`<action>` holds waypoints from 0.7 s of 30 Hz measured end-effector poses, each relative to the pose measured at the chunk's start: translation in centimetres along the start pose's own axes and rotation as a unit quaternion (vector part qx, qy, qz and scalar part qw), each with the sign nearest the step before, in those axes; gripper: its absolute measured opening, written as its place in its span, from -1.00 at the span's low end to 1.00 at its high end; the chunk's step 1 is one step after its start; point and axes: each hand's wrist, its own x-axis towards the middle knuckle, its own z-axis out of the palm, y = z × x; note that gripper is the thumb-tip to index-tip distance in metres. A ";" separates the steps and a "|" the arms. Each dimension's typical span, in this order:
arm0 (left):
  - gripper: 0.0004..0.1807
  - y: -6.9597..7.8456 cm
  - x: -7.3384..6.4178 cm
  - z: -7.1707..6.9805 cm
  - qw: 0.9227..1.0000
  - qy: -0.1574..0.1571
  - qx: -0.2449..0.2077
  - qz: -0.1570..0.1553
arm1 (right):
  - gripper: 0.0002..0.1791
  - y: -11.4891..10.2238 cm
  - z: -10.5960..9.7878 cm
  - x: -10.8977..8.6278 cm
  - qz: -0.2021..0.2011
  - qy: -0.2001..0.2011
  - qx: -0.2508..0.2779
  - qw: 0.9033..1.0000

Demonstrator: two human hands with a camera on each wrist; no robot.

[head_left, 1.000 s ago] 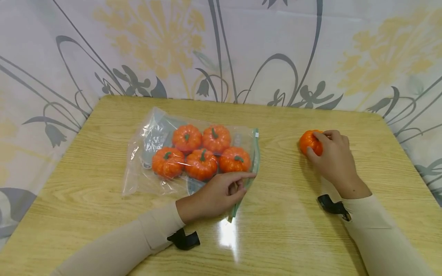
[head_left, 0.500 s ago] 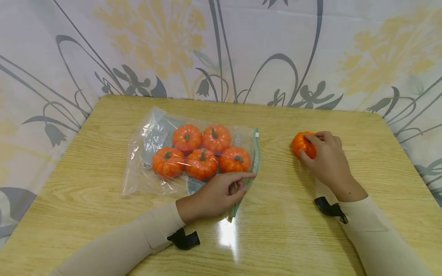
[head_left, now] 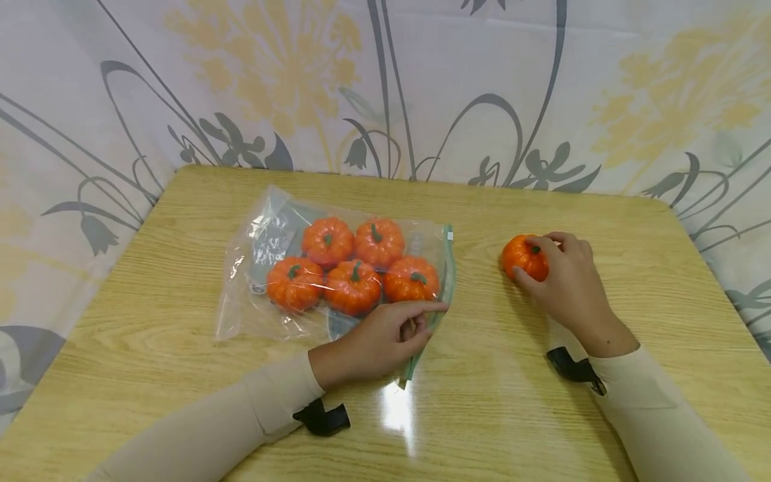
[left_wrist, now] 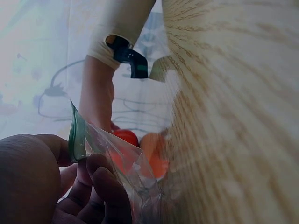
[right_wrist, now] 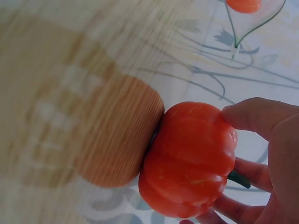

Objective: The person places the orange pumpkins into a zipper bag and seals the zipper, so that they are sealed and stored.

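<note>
My right hand [head_left: 572,288] grips a small orange toy pumpkin [head_left: 518,260] from its right side, to the right of the bag. In the right wrist view this pumpkin [right_wrist: 189,154] sits against its reflection in the glossy table, its green stem [right_wrist: 239,179] turned toward the palm. A clear zip bag [head_left: 231,318] lies flat with several similar pumpkins [head_left: 353,288] inside. My left hand [head_left: 376,341] pinches the green zip edge [left_wrist: 77,137] at the bag's right end, and in the right wrist view the bag's mouth [right_wrist: 236,39] gapes apart.
Wood-grain tabletop [head_left: 482,402] lies under everything, and bare wood separates the bag from the held pumpkin. A floral cloth [head_left: 434,80] rises behind the table's far edge. Black wrist cameras [head_left: 325,420] hang under both sleeves.
My right hand has moved left toward the bag with the pumpkin, whose stem now shows beside the fingers. The left hand and the bag have stayed in place.
</note>
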 end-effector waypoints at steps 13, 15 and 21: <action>-0.53 -0.1 0.0 0.1 1.000 0.000 0.007 0.000 | -0.37 -0.7 0.3 -0.1 0.013 -0.049 0.030 0.998; -0.53 -0.1 0.0 0.1 1.000 0.000 0.005 0.001 | -0.35 -0.8 0.2 -0.2 0.016 -0.054 0.027 0.998; -0.53 0.1 0.1 0.0 1.000 0.000 0.001 0.001 | -0.27 -1.0 0.3 -0.2 0.012 -0.070 0.016 0.997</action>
